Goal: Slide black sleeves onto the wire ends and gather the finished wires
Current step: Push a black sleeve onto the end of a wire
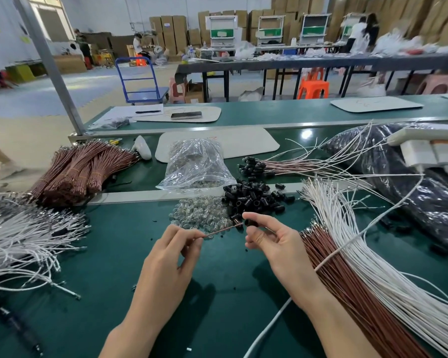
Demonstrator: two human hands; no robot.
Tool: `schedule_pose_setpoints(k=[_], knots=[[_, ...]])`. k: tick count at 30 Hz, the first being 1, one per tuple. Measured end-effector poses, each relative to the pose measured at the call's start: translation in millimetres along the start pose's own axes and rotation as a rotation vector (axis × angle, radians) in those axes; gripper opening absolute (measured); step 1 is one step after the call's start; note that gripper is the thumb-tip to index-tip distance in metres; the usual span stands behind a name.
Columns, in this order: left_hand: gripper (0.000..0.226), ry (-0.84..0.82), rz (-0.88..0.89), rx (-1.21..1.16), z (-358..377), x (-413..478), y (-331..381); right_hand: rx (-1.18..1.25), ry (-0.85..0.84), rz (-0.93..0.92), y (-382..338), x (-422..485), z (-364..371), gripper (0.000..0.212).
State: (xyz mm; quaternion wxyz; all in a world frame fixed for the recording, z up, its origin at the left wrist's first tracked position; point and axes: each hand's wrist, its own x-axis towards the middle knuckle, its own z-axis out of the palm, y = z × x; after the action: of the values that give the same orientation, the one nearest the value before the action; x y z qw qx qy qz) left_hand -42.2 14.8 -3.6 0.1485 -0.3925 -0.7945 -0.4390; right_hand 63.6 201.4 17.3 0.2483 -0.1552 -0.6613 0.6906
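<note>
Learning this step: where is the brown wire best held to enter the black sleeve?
Pinch the brown wire close behind its tip, from the left, as the left hand does; being thin, only a short free end likely stays aimed at the black sleeve.

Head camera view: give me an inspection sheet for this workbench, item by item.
Surface: green bench mat, metal rail across it.
Job's things: loose black sleeves piled ahead of the hands; sleeved wires beyond the rail.
Clutter: clear bag, pile of clear parts, phone.
Grips: left hand pinches a brown wire; right hand pinches one black sleeve by its tip.
Cables: white wires and brown wires fan to the right; tied brown bundles left.
Surroundings: cartons, tables, orange stool.
</note>
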Motion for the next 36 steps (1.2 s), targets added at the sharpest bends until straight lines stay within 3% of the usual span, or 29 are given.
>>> schedule_pose_setpoints(k=[13, 18, 22, 27, 36], knots=[[0.009, -0.040, 0.024, -0.009, 0, -2, 1, -0.042, -0.094, -0.044, 3, -2, 5, 0.030], [0.009, -0.055, 0.017, -0.061, 5, -3, 1, 0.131, -0.067, 0.062, 2, -3, 13, 0.048], [0.010, -0.042, 0.016, -0.106, 8, -3, 5, 0.322, -0.124, 0.112, 2, -5, 19, 0.035], [0.010, -0.058, 0.038, -0.117, 12, -3, 8, 0.267, -0.200, 0.082, 5, -8, 24, 0.030], [0.011, -0.093, -0.069, -0.020, 6, -5, -3, 0.543, 0.028, 0.109, -3, 4, 9, 0.030]])
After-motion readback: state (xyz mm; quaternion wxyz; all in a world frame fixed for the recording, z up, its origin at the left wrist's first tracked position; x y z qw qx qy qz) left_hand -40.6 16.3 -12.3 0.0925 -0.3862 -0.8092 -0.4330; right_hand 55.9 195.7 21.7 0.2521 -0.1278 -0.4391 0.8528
